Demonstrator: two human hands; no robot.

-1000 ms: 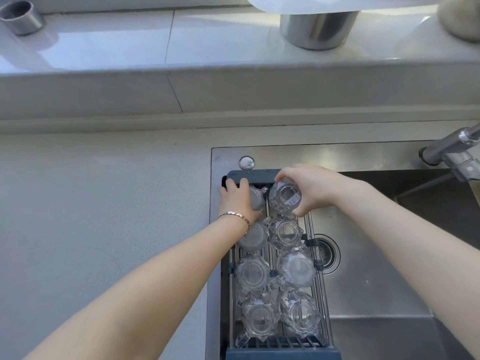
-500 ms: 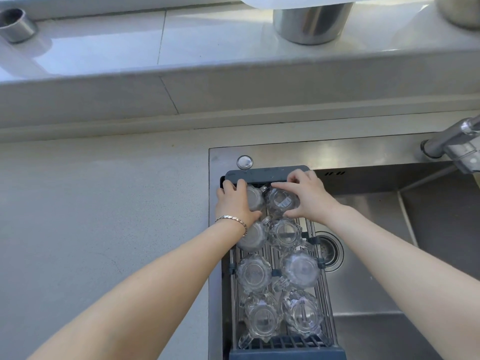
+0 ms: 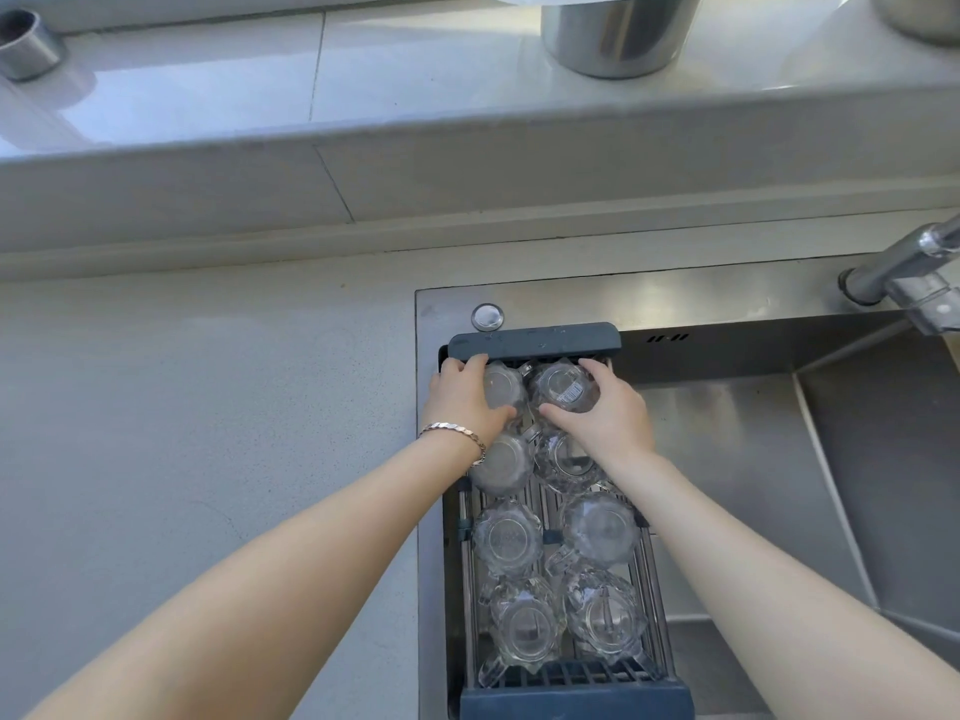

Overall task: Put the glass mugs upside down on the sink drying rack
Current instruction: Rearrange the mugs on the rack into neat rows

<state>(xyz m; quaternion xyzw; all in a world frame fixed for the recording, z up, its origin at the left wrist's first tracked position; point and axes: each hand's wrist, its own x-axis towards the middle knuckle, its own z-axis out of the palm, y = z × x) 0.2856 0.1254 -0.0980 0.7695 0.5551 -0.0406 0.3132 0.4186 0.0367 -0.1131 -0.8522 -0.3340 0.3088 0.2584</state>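
A drying rack [image 3: 535, 339] with dark grey ends spans the left side of the steel sink [image 3: 727, 439]. Several clear glass mugs stand upside down on it in two columns. At the far end, my left hand [image 3: 462, 402] grips the far left mug [image 3: 501, 387], and my right hand [image 3: 608, 407] grips the far right mug [image 3: 563, 388], whose base carries a barcode sticker. Both of these mugs are bottom-up and sit on the rack side by side. A bracelet circles my left wrist.
A grey countertop [image 3: 208, 433] lies left of the sink. The faucet [image 3: 904, 272] reaches in from the right. A round sink plug button [image 3: 487, 316] sits behind the rack. On the raised ledge stand a steel pot [image 3: 618, 33] and a small steel cup [image 3: 26, 44].
My right hand has lowered the sticker mug from a tilted hold above the rack down onto the far right spot. My left hand has stayed on the far left mug.
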